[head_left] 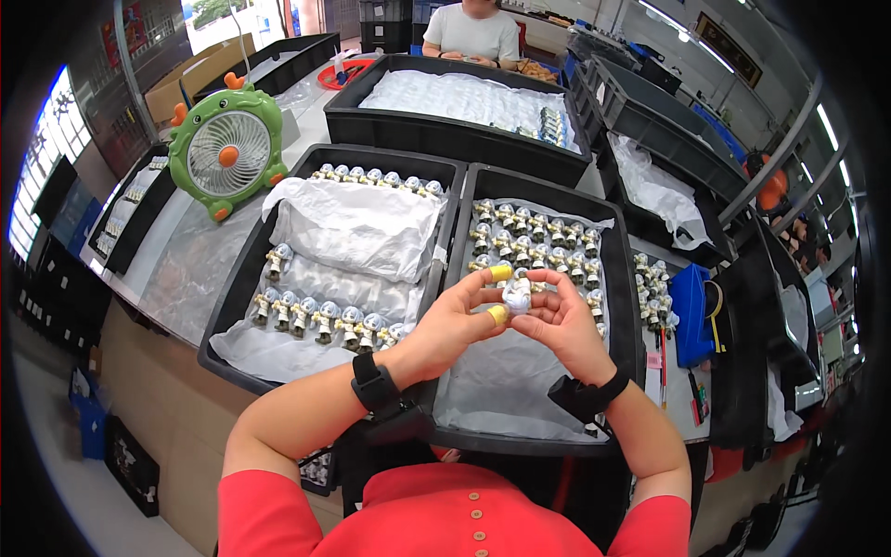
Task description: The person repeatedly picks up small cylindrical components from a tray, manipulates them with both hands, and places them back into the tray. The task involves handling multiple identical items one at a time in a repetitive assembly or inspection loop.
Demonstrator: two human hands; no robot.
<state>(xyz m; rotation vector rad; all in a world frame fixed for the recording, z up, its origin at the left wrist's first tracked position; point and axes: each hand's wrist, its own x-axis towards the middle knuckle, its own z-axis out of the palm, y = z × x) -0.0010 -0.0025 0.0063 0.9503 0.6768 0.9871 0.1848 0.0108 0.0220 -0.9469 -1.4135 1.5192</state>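
Observation:
Both my hands meet over the right black tray (pixel 624 278), pinching one small toy figurine (pixel 517 295) with a white, rounded head toward me. My left hand (pixel 457 320) grips it from the left, with yellow covers on the thumb and a fingertip. From the other side, the bare fingers of my right hand (pixel 564 325) close on it. Rows of similar figurines (pixel 534 223) stand on white sheeting in the tray below. In the left black tray (pixel 243 311), more figurines (pixel 325 320) lie in rows, partly under a white sheet (pixel 357 227).
A green fan (pixel 229 148) stands at the left. Behind the trays sits a larger black tray (pixel 348 116) with wrapped rows; a person in a white shirt (pixel 471 37) is beyond it. At right are loose figurines (pixel 652 292), a blue holder (pixel 689 316) and pens (pixel 696 397).

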